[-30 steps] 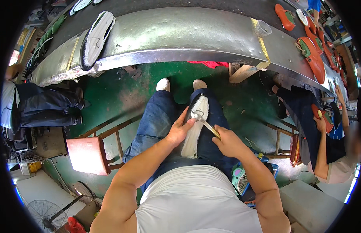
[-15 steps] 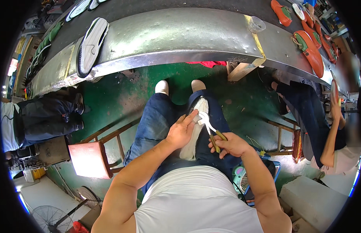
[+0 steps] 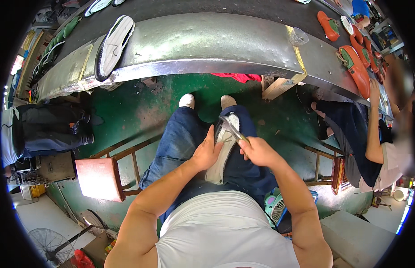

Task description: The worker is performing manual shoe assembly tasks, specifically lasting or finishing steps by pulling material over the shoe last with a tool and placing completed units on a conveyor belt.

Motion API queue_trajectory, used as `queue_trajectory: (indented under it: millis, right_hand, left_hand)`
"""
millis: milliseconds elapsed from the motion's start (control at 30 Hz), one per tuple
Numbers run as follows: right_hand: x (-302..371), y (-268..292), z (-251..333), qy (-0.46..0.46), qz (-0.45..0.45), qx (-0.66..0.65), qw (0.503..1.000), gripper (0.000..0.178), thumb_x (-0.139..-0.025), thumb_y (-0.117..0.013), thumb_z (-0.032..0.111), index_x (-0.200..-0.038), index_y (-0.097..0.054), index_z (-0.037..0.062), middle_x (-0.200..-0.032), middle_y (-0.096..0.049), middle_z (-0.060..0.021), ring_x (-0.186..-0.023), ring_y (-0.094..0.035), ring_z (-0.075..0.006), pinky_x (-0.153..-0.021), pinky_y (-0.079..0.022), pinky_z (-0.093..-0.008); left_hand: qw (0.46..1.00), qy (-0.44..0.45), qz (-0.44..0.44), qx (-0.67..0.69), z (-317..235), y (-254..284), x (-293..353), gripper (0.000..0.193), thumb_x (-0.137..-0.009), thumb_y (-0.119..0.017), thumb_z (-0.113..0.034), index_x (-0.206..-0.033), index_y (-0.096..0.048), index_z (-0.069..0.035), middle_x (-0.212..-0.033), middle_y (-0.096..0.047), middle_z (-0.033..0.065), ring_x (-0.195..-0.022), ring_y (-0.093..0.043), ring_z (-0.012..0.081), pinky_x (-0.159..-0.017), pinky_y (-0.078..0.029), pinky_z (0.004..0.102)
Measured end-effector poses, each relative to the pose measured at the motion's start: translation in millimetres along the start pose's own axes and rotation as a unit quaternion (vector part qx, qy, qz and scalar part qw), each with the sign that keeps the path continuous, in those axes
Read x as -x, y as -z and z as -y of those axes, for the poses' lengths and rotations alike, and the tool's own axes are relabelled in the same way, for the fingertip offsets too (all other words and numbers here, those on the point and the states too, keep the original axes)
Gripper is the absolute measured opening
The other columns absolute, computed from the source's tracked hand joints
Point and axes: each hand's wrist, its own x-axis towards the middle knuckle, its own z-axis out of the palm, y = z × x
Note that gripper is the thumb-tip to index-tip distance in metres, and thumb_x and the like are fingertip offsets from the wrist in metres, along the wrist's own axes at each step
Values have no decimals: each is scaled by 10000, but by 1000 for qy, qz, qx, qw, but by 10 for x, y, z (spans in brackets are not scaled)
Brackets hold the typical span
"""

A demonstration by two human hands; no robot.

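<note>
A white shoe (image 3: 222, 163) with a dark edge lies across the person's blue jeans (image 3: 174, 140). The left hand (image 3: 206, 154) pinches its side, thumb on the white part. The right hand (image 3: 257, 152) is curled around some pliers (image 3: 236, 132), their metal head up near the shoe's far end. Orange shoes (image 3: 356, 67) sit on the table (image 3: 207, 38), over to the right.

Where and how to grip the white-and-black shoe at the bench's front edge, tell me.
Likely the near, dark end of the shoe, from the person's side: its length runs toward them, and that end reaches the front edge of the metal bench.
</note>
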Motion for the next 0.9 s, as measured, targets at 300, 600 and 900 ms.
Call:
queue_trajectory:
  millis: [300, 600, 900]
  right_hand:
    - [218, -214, -122, 150, -127, 32, 980, 389, -1030, -510, 349, -894, -590, -6, -727, -654, -166, -675, -665, -302, -669, -519, -410]
    - [833, -109, -169, 27, 54, 85, 995, 343, -940, -622, 225, -1148, -614, -48, -940, -688, -197, -905, -682, -329, -837, -527, -407]
    - [744, -306, 335, 128, -8, 390, 912, 405, -935, -602, 164, -1277, -567, -49, -1093, -656, -272, -1056, -644, -396, -861, -535, -469]
  left_hand:
    - [1000, -5, 28, -6, -68, 83, 9, 791, -974, -586, -342, -1554, -196, 28, -1447, -465, 319, -1355, -472, 417, -1134, -370, 401]
    - [942, 120, 193, 245, -48, 392, -253, 689, -877, -776, -270, -1463, -446, -117, -1216, -638, 40, -1052, -594, 143, -816, -484, 332]
    - [938, 126, 204, 250, 50, 312, -286, 666, -886, -771, -271, -1454, -452, -134, -1169, -653, 20, -994, -611, 134, -714, -490, 327]
